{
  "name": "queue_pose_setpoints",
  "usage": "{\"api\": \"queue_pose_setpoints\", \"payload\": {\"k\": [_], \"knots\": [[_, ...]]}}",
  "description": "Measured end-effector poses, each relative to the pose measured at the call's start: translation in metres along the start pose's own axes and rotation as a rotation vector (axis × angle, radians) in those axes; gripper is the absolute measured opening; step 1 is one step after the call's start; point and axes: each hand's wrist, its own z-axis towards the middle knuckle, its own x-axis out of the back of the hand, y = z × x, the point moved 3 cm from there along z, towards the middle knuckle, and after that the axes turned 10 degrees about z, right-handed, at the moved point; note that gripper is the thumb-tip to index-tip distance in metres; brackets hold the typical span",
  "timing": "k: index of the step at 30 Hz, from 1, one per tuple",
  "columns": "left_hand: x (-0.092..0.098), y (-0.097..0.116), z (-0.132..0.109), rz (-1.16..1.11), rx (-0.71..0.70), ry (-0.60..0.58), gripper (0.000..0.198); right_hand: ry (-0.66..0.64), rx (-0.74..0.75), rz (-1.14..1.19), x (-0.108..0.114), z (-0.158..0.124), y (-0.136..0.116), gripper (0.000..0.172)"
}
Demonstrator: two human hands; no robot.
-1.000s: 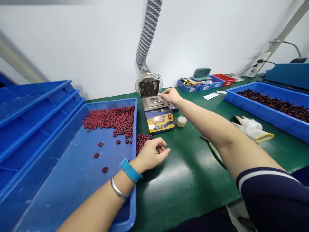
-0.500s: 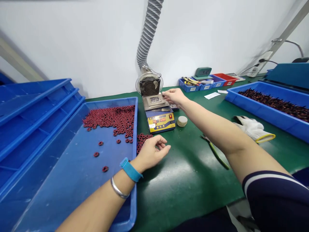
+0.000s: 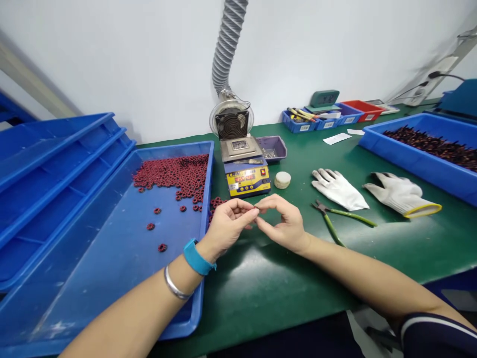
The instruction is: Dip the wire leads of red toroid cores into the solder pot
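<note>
My left hand (image 3: pixel 231 223), with a blue wristband and a silver bangle, meets my right hand (image 3: pixel 283 223) over the green table in front of the yellow-fronted heating unit (image 3: pixel 249 180). Fingertips of both hands pinch together on something small and dark reddish, mostly hidden by the fingers. To the left, a blue tray (image 3: pixel 112 278) holds a heap of red and black ring-shaped parts (image 3: pixel 171 174), with a few lying apart. More of these rings lie on the table between the tray and my left hand. Behind the unit's display is a metal plate with a small square pool (image 3: pixel 239 144).
Green-handled cutters (image 3: pixel 333 223), two white gloves (image 3: pixel 341 189) and a round whitish tin (image 3: pixel 282 180) lie right of the unit. A purple tray (image 3: pixel 274 149) stands behind. Farther right is a blue tray of dark parts (image 3: pixel 432 149). Stacked blue trays (image 3: pixel 55 184) stand left.
My right hand has come back from the heating plate to meet my left hand, and their fingertips now pinch together. The cutters, gloves and purple tray show more fully.
</note>
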Motion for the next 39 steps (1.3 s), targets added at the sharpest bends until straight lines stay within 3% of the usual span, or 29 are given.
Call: {"api": "queue_pose_setpoints", "payload": {"k": [5,8,10,12,14,17,20,24,27,29,31,35,39], "knots": [[-0.003,0.001,0.002,0.100,-0.008,-0.072,0.034,-0.025,0.014,-0.031,0.003,-0.004,0.004,0.012],[0.015,0.017,0.005,0.226,-0.083,-0.026,0.026,-0.051,0.019,-0.036,0.003,-0.007,0.011,0.019],[0.045,0.029,0.008,0.355,-0.123,0.068,0.023,-0.114,-0.017,-0.053,0.002,-0.011,0.023,0.022],[0.085,0.039,0.009,0.741,-0.168,0.213,0.017,-0.241,-0.103,-0.089,-0.003,-0.016,0.038,0.022],[0.128,0.036,0.011,1.024,-0.029,0.273,0.014,-0.393,-0.212,-0.156,-0.011,-0.022,0.053,0.024],[0.175,0.015,0.011,1.211,0.277,0.183,0.014,-0.516,-0.335,-0.264,-0.023,-0.024,0.068,0.027],[0.191,-0.006,0.009,1.226,0.386,0.113,0.020,-0.520,-0.391,-0.297,-0.037,-0.018,0.073,0.027],[0.187,-0.020,0.007,1.204,0.510,0.082,0.022,-0.480,-0.426,-0.310,-0.056,-0.009,0.074,0.026],[0.187,-0.016,0.005,1.201,0.571,0.088,0.024,-0.426,-0.452,-0.318,-0.063,-0.007,0.075,0.021],[0.186,-0.006,0.004,1.209,0.531,0.138,0.029,-0.388,-0.452,-0.272,-0.064,-0.008,0.076,0.014],[0.176,0.010,0.006,1.179,0.357,0.229,0.036,-0.310,-0.485,-0.132,-0.061,-0.007,0.076,0.009],[0.121,0.036,0.010,0.858,-0.097,0.325,0.030,-0.097,-0.736,0.379,-0.051,-0.001,0.079,0.019],[0.059,0.031,0.008,0.547,-0.197,0.239,0.032,0.001,-0.832,0.691,-0.041,0.015,0.068,0.031]]}}
